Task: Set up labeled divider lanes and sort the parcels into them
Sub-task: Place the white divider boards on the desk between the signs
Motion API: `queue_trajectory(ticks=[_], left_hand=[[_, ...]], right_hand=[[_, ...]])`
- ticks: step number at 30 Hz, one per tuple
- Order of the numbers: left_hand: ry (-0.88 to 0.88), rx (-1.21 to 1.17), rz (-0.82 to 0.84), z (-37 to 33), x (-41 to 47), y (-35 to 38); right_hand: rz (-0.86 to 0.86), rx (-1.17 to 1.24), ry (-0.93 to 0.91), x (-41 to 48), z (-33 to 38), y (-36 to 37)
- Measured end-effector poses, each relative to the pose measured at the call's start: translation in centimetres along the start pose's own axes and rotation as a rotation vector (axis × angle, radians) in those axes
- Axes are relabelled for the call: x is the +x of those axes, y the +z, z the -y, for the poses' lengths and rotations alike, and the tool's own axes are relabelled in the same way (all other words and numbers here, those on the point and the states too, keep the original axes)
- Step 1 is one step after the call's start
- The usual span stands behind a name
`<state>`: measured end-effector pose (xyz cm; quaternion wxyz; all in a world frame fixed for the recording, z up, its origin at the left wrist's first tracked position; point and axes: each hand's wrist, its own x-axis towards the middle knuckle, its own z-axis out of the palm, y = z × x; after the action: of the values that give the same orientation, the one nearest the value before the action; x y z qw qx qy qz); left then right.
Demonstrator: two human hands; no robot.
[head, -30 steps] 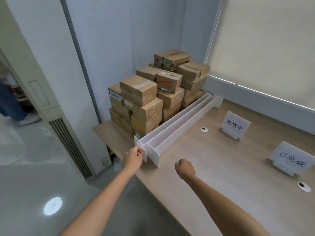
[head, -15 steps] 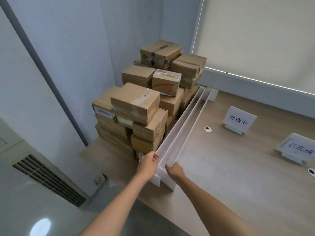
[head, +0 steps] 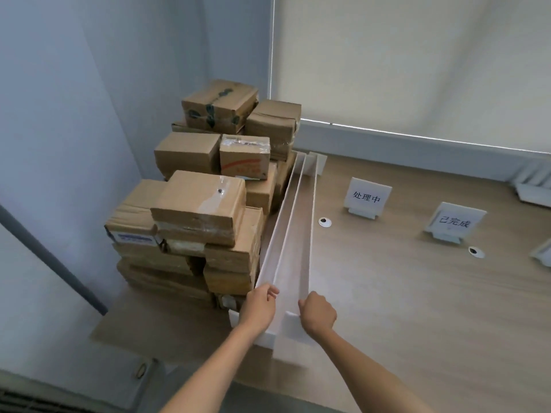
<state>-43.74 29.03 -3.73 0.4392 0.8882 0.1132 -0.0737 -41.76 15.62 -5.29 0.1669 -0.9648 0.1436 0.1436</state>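
Lower left, beyond the counter's edge: a ventilation grille (head: 26, 400), set below a pale blue-grey wall (head: 59, 114).

Piled in the left back corner of the counter (head: 387, 293), close against that wall: cardboard parcels (head: 196, 210), several layers high. On top, a box crossed with dark tape (head: 219, 105); just below it, a film-wrapped box with red print (head: 244, 158).

Hard against the pile's right flank, hemmed in on that side: long white divider boards (head: 274, 239). Standing on edge and running side by side from the near counter edge to the window sill (head: 417, 147), with short cross-feet at both ends.

Gripping their near ends, a person's two bare hands. Left hand (head: 258, 307) with fingers curled over the top edge of the board nearest the parcels. Right hand (head: 317, 312), knuckles up, closed round the end of the outer board.

Right of the boards, on open light wood-grain surface: a round cable grommet (head: 324, 222), then an upright sign card reading 处理中 (head: 367, 197). Further right, a second sign card reading 已完成 (head: 454, 220), with another grommet (head: 476, 252) just in front.

At the far right edge: white items (head: 533, 192) cut off by the frame, too partial to name.

Behind it all: a drawn cream roller blind (head: 417, 55), with a thin line of daylight along its hem.
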Motion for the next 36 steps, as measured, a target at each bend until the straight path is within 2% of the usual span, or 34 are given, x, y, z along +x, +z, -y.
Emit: queue_trajectory(ticks=[8,14,19,25,30,36], left_hand=[[0.150,0.046,0.056,-4.0,-0.7,2.2],[0.230,0.107,0.062,-8.3,-2.5,6.0],[0.285,0.116,0.066,-13.0,-5.6,11.1],[0.351,0.108,0.096,-19.1,-11.2,19.8],[0.394,0.085,0.126,-24.4,-15.5,26.7],[0.414,0.121,0.183,-28.0,-19.3,33.5]], right_hand=[[-0.142,0.075,-0.025,-1.9,-2.9,-4.9],[-0.257,0.140,-0.032,-4.1,-8.1,-9.2],[-0.342,0.157,-0.033,-6.3,-15.8,-13.3],[-0.400,0.117,0.027,-9.6,-28.7,-17.7],[-0.394,0.083,0.079,-11.5,-38.5,-20.3],[-0.336,0.099,0.144,-11.9,-46.8,-21.2]])
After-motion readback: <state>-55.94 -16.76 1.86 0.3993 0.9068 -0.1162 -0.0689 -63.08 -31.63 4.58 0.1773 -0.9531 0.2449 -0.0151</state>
